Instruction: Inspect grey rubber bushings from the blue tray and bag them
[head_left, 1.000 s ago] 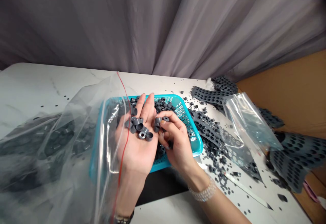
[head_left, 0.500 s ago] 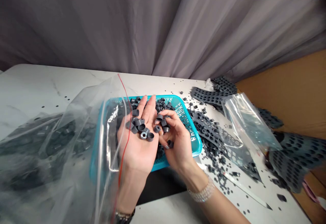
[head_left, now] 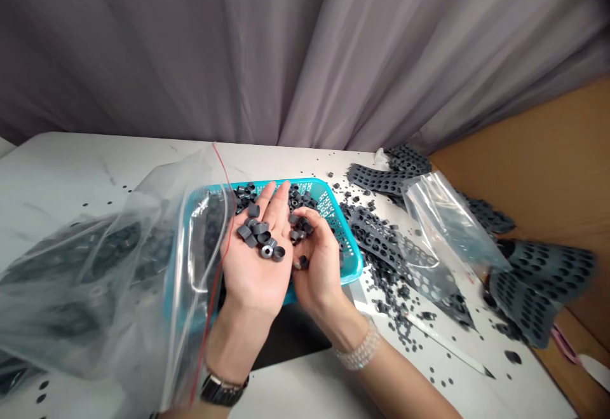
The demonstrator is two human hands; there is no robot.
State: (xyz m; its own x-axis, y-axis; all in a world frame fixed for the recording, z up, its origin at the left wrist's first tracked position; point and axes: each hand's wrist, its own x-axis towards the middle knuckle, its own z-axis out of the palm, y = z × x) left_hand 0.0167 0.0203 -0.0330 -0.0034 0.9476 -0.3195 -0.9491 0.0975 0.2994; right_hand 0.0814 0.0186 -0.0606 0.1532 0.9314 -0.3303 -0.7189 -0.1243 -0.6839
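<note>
My left hand lies palm up and flat over a teal basket, with several small grey rubber rings resting on the palm and fingers. My right hand sits just to its right, fingers curled around a few more grey rings. The basket holds a heap of the same rings. A large clear zip bag with a red seal line filled with dark rings lies at the left, its open mouth next to my left wrist.
Perforated grey rubber sheets and loose rings are scattered to the right on the white table. A smaller clear bag lies over them. A brown cardboard wall stands at the right; a grey curtain hangs behind.
Both hands have drawn slightly toward me and left in the picture as the view tilted. My right hand's fingers have curled tighter over its rings beside the left fingers.
</note>
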